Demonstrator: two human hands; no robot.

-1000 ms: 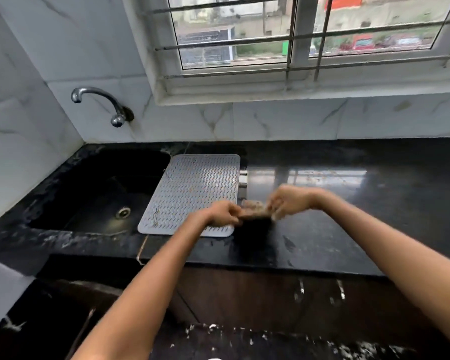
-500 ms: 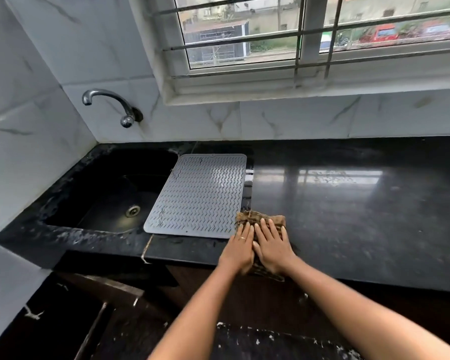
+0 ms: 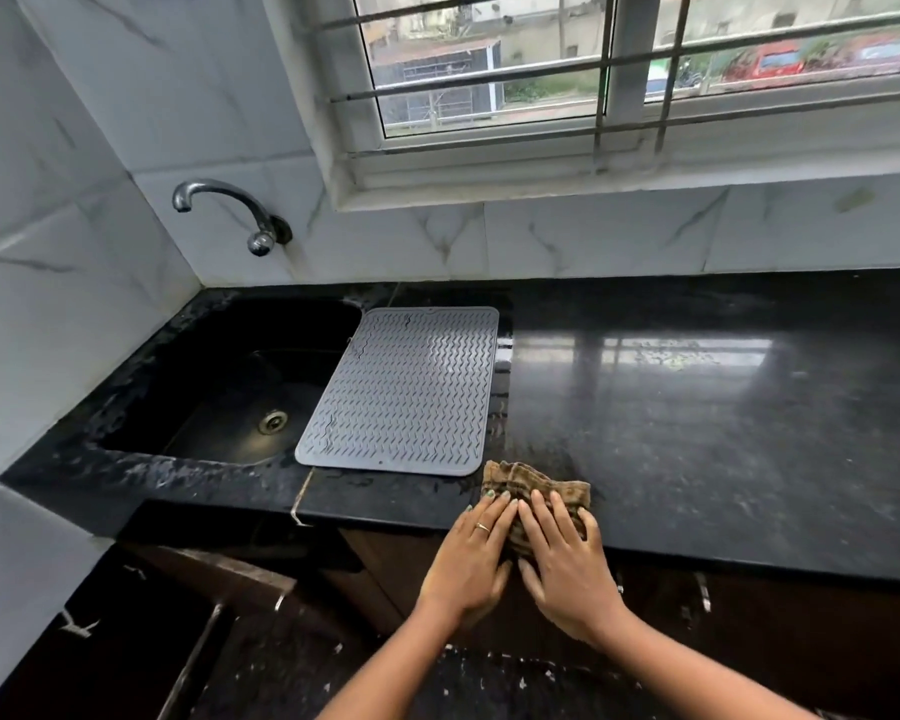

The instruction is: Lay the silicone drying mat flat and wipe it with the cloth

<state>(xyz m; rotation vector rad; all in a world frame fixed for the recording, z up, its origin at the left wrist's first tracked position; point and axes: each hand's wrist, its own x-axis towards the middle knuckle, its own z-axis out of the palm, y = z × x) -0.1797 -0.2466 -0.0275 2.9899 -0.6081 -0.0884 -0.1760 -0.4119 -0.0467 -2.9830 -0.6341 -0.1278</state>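
sink (image 3: 219,387) at nine o'clock of grey drying mat (image 3: 401,392); left hand (image 3: 471,553) and right hand (image 3: 562,558) press flat-fingered on the seemingly bunched cloth (image 3: 531,485) at five.

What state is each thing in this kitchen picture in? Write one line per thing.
Silicone drying mat: flat, left edge overhanging the sink.
Cloth: bunched on the counter, off the mat.
Left hand: flat on the cloth.
Right hand: flat on the cloth.
Tap: no water running.
Sink: nothing in it.
Window: shut.
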